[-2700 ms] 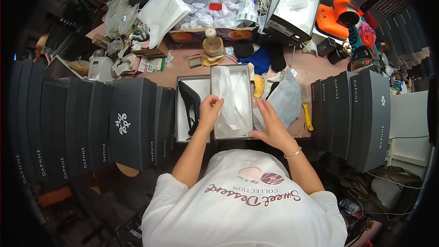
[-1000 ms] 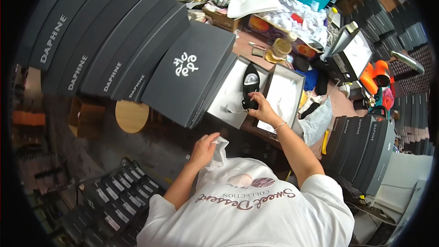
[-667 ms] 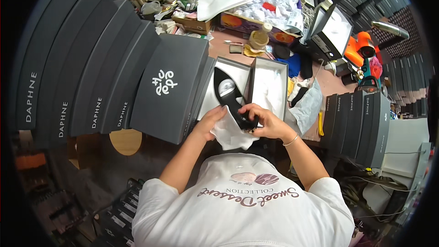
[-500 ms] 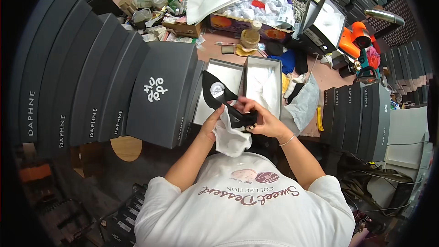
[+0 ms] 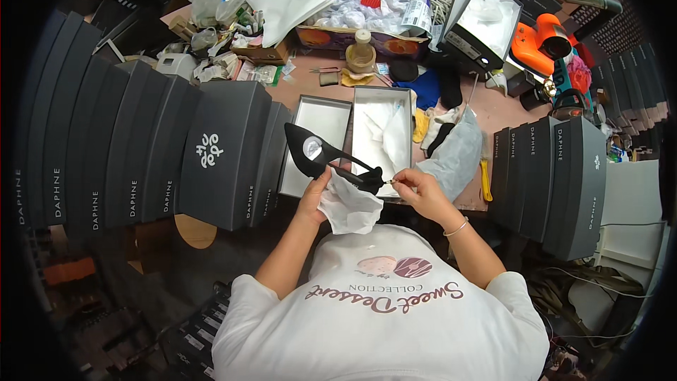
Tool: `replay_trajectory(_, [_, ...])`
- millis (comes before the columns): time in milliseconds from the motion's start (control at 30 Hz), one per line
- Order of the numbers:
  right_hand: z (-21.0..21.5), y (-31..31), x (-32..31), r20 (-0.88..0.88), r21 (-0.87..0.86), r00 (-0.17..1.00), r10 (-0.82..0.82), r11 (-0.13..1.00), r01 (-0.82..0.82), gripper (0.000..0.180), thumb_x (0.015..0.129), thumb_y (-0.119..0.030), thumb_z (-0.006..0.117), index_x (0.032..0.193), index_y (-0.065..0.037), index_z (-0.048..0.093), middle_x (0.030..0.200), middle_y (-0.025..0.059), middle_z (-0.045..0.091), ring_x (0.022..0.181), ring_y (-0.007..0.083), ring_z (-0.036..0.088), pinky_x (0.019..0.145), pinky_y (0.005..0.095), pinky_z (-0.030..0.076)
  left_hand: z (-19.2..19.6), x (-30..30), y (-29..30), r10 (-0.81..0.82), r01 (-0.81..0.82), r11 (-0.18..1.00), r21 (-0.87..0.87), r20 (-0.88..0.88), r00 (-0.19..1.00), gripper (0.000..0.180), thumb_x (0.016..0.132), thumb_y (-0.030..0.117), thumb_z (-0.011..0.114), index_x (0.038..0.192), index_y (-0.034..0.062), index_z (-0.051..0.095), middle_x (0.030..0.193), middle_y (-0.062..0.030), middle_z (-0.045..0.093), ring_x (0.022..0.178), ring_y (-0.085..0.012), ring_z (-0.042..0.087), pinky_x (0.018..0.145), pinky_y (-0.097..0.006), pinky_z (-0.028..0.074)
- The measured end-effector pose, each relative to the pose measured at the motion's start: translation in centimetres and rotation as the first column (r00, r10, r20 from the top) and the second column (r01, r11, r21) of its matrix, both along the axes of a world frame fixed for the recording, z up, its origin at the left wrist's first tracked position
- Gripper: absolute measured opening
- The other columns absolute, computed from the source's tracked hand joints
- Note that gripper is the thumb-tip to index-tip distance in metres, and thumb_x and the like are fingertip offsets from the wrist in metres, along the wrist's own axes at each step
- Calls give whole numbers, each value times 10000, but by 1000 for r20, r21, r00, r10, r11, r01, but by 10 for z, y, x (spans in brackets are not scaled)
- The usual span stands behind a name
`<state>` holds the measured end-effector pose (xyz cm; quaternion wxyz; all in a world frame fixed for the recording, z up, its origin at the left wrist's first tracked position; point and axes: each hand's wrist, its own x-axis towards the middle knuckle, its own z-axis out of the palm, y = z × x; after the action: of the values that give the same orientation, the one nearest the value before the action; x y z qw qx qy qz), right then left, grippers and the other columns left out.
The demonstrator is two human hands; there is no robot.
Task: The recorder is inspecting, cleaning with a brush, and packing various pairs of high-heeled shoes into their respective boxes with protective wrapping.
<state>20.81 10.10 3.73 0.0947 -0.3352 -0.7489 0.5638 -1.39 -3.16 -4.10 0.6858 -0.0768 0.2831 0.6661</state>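
A black pointed-toe women's shoe (image 5: 302, 154) is held in the air over the near edge of the open box, its toe toward the far left. Through its opening a pale round mark shows on the insole. My left hand (image 5: 314, 199) is closed around the shoe's middle, with crumpled white tissue paper (image 5: 350, 209) hanging below from the same grip. At the shoe's heel end my right hand (image 5: 422, 194) pinches a thin piece with a small shiny bit. I cannot tell whether that piece is a strap or the heel.
Beyond the shoe lie an open grey box (image 5: 411, 137) holding white paper and a white-lined box part (image 5: 317, 114). Dark shoeboxes (image 5: 224, 162) are stacked left, more boxes (image 5: 564, 190) right. A yellow-handled tool (image 5: 486, 182), a glue jar (image 5: 361, 60) and an orange heat tool (image 5: 534, 46) sit farther out.
The shoe has swung left and flatter, showing more of its side. My right hand has drawn back from its body to the right and now pinches only the heel end.
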Motion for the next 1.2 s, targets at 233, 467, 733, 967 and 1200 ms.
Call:
replay_trajectory(233, [46,10,-30,-75,674,909,410,693,-257,253,724,-43,668,975,-79,672,782,99,559,748,267,559,664,378,446,-4,20,-9,-170,173,985,-4,164,972,393,921,318,584,1212,56,547,1167,-128,623,1035,-240,625,916,-401,504])
replay_trajectory(467, [41,1,-35,-6,449,850,527,761,-468,388,743,-5,600,1131,-19,614,1157,187,559,1057,338,550,927,392,431,-12,22,-26,-74,86,995,-59,173,982,477,903,393,595,1241,62,532,1126,-118,635,1015,-236,626,916,-383,493])
replay_trajectory(733, [21,-32,-45,-199,-61,923,329,936,-347,807,745,-517,729,1344,-58,443,1414,194,339,1291,291,379,1034,365,335,1,5,-19,-177,180,984,-20,96,980,437,880,373,639,1181,64,568,1096,-104,645,975,-202,641,857,-341,524])
replay_trajectory(967, [-3,-56,5,-334,-725,791,-513,676,133,486,825,-235,663,1185,77,564,1142,147,620,1018,198,612,917,311,472,17,-23,-44,-479,517,856,-3,-378,792,488,877,277,668,1246,-3,512,1109,-115,624,1001,-166,618,861,-299,512])
replay_trajectory(1200, [42,-88,71,-491,-744,732,-472,664,-72,652,761,-511,584,1081,56,623,1132,163,593,956,414,624,922,544,461,23,-10,-49,-50,-68,993,-96,-869,493,212,895,146,642,1005,-35,659,874,-34,662,783,-91,595,729,-230,481])
